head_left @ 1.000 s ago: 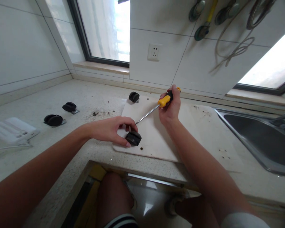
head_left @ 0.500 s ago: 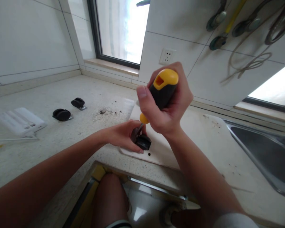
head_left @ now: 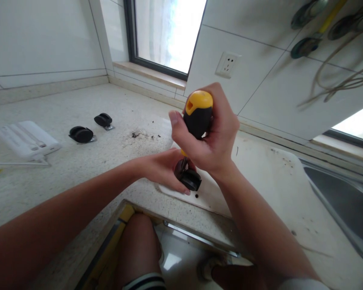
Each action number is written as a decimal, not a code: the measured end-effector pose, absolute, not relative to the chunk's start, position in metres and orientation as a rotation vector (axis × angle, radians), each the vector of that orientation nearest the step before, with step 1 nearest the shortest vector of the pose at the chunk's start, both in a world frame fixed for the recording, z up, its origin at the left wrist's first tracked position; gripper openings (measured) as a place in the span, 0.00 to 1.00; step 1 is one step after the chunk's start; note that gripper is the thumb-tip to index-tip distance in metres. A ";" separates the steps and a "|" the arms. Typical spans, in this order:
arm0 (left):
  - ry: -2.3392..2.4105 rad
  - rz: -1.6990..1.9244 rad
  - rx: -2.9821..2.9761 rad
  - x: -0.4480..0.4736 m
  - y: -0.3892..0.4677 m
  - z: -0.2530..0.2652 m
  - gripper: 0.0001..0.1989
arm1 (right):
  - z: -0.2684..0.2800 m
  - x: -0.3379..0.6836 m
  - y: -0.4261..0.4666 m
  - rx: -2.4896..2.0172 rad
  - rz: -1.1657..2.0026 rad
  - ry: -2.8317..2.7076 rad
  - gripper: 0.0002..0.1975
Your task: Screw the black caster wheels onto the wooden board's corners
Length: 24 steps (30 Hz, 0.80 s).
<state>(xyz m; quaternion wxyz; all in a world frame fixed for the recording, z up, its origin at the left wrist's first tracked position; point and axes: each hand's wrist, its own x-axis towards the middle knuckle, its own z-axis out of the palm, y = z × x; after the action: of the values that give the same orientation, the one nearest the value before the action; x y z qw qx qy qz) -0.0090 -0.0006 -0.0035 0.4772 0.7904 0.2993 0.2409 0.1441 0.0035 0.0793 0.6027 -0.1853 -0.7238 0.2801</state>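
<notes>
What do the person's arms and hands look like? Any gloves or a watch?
The left hand and right hand are bare: I see no gloves, watch or bracelet. The left forearm and right forearm are bare too. Pale cloth, maybe a sleeve, shows at the bottom right.

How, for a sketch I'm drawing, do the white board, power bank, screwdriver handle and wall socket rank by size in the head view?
1. White board
2. Power bank and screwdriver handle: too alike to rank; the handle is partly hidden and looks nearer
3. Wall socket
</notes>
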 end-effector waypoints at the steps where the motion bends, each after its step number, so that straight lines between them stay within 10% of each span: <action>1: 0.737 0.594 1.932 -0.009 -0.001 -0.004 0.24 | 0.078 0.144 0.004 -0.431 0.659 -1.676 0.11; 24: 0.774 0.587 2.013 -0.007 -0.009 0.008 0.23 | 0.095 0.171 0.017 -0.141 0.160 -2.216 0.14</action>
<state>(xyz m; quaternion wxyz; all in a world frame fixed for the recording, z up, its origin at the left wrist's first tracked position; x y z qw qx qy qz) -0.0065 -0.0086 0.0084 0.4376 0.8098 0.3114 0.2361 0.1710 0.0170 0.0950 0.4420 -0.0570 -0.8929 0.0645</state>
